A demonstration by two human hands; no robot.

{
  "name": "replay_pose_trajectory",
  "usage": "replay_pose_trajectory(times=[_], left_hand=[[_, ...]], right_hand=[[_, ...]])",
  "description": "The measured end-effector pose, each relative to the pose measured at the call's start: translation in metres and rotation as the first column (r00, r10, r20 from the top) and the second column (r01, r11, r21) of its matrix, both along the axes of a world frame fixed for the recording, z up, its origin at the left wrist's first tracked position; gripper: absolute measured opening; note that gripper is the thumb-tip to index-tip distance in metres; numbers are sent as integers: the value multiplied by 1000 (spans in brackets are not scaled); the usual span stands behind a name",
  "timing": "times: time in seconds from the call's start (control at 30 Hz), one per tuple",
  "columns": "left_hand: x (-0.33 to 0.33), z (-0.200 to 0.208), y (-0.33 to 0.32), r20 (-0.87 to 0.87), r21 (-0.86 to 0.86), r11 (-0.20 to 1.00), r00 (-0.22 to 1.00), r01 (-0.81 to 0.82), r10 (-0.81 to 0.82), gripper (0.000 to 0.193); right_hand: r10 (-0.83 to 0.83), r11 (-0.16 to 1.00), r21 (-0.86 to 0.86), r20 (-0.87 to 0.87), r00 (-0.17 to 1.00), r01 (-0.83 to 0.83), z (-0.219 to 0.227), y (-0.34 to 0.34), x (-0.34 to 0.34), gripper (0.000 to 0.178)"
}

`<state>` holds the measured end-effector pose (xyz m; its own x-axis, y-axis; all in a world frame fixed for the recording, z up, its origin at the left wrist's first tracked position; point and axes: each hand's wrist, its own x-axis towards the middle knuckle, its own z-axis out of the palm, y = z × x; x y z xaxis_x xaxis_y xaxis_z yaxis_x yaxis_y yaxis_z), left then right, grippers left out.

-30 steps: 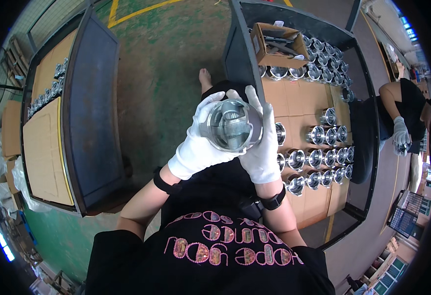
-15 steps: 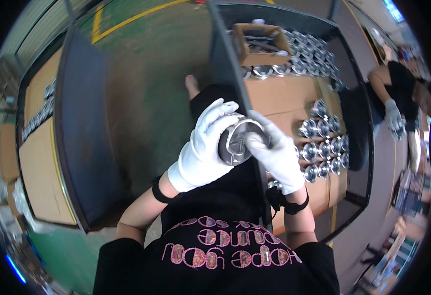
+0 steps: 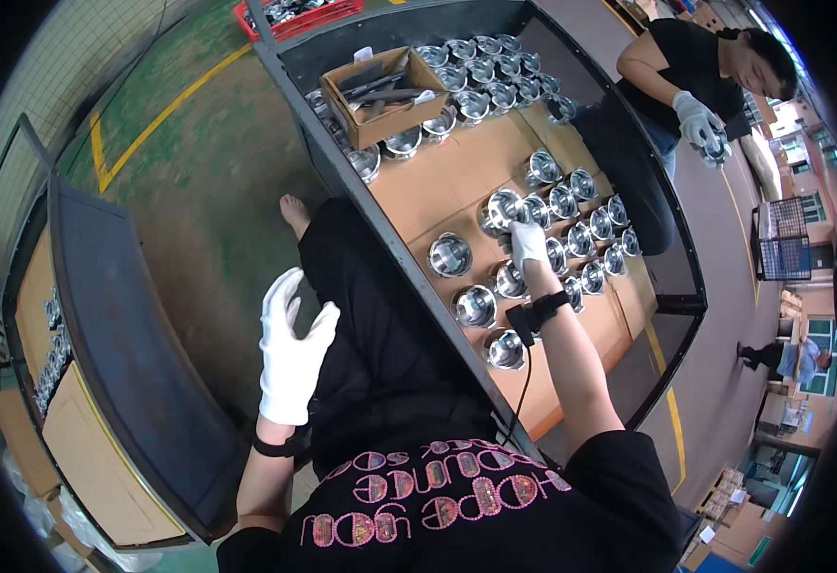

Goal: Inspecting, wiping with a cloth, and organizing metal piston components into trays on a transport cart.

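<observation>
The right hand (image 3: pixel 529 241), in a white glove, reaches out over the counter (image 3: pixel 456 181) and rests on a shiny metal cup (image 3: pixel 506 208) at its 11 o'clock; whether the fingers close on it cannot be told. More metal cups (image 3: pixel 476 306) stand in rows around it. The left hand (image 3: pixel 291 355), also gloved, hangs wide and holding nothing over the lap. A cardboard box (image 3: pixel 385 94) sits at 12 o'clock.
</observation>
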<state>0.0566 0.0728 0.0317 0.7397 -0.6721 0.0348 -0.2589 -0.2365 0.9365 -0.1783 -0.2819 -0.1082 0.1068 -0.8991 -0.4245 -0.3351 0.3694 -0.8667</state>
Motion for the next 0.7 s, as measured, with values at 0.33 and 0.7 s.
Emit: replay_pose_trajectory(times=[0.33,0.7], left_hand=[[7,1,11,-261,-8,997,963,-76,71,53],[-6,13,10,-111,158,987,994,29,-11,41]], right_hand=[[260,868,-64,-787,560,-492,-25,35,13,26],[113,977,-155,-208,971,-147,74,73,23,36]])
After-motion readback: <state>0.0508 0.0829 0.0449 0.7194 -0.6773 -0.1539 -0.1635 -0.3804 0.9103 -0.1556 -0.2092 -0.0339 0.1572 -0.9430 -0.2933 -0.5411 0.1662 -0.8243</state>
